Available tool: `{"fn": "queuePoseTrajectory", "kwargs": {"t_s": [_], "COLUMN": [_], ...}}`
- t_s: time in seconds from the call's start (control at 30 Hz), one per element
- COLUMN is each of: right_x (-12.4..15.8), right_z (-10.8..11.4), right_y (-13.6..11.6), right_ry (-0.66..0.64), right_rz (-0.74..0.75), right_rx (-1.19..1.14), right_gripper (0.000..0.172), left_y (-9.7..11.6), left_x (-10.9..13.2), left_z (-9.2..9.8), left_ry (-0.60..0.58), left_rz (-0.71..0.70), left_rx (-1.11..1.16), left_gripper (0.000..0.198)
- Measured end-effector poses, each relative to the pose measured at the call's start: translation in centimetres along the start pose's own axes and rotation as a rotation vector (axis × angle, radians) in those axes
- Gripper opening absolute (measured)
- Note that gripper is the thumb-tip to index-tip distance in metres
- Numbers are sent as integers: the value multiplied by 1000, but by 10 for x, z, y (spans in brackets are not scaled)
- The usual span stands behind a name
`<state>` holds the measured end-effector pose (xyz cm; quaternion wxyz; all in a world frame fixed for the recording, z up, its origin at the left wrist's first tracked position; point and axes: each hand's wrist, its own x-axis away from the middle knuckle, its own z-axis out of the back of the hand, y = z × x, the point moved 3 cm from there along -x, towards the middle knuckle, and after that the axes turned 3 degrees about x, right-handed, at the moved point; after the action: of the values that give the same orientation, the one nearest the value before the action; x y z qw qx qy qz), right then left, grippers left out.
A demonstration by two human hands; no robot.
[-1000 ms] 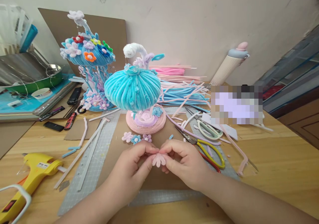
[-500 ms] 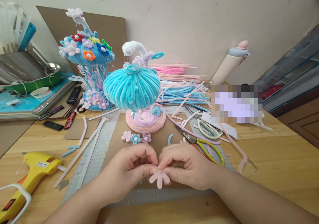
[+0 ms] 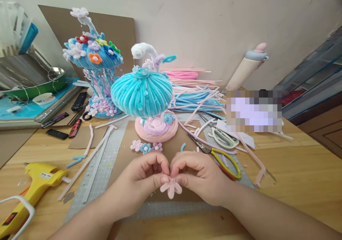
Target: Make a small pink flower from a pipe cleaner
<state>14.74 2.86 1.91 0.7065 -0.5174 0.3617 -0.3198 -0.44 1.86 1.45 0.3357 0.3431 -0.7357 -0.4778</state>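
Between my two hands is a small pink pipe-cleaner flower [image 3: 171,189], its rounded petals pointing down toward me. My left hand [image 3: 144,179] pinches its upper left side between thumb and fingers. On the other side my right hand [image 3: 199,177] pinches the upper right, fingertips nearly touching the left ones. The flower's top is hidden by my fingers. Just beyond the hands lie a pink flower [image 3: 136,145], a blue flower [image 3: 145,148] and a purple flower [image 3: 157,146]. Behind them stands a turquoise pipe-cleaner jellyfish [image 3: 141,94] on a round pink base [image 3: 141,136].
Yellow-handled scissors [image 3: 223,163] lie right of my hands, near green-handled scissors [image 3: 224,138]. A yellow glue gun [image 3: 40,179] rests at left. Bundles of pipe cleaners [image 3: 197,99] lie behind, and a flower-covered jellyfish [image 3: 93,55] stands back left. Beneath is a cutting mat [image 3: 98,161].
The pink flower has risen slightly and its petals look more spread. My fingers have shifted a little at its top; both hands still pinch it.
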Motion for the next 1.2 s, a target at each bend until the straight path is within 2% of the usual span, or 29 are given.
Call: {"fn": "queuePoseTrajectory", "kwargs": {"t_s": [0.13, 0.33, 0.4, 0.47, 0.53, 0.63, 0.7, 0.8, 0.93, 1.03, 1.1, 1.2], "right_x": [1, 4, 5, 5, 4, 2, 2, 1, 1, 2, 2, 1], "right_z": [-1, -11, -12, -10, -5, 0, 2, 1, -5, -10, -10, -6], "right_y": [-3, -7, -8, -8, -6, -4, -2, 0, 6, 10, 12, 11], "right_ry": [-68, -265, -274, -199, -61, 122, 187, 198, 109, 61, 85, 229], "right_rz": [83, 211, 229, 234, 218, 171, 144, 76, -50, -71, -64, 0], "right_rx": [45, 59, 56, 63, 95, 174, 220, 202, -4, -100, -123, -23], "right_gripper": [7, 9, 9, 6, 2, 10, 12, 9, 3, 5, 4, 4], "left_y": [-8, -15, -17, -17, -14, -7, -2, 0, -2, -6, -8, -9], "left_x": [-3, -4, -5, -6, -8, -8, -8, -8, -6, -6, -7, -9], "left_z": [4, 4, 5, 8, 11, 14, 13, 10, 9, 9, 8, 7], "left_ry": [-19, -122, -139, -131, -88, 0, 0, 1, 164, 186, 187, 164], "left_rz": [82, 246, 282, 258, 168, 15, -58, -80, -109, -130, -143, -157], "left_rx": [68, 88, 78, 83, 113, 155, 129, 49, -110, -106, -71, 54], "left_gripper": [21, 35, 38, 38, 33, 21, 19, 13, 9, 11, 11, 16]}}
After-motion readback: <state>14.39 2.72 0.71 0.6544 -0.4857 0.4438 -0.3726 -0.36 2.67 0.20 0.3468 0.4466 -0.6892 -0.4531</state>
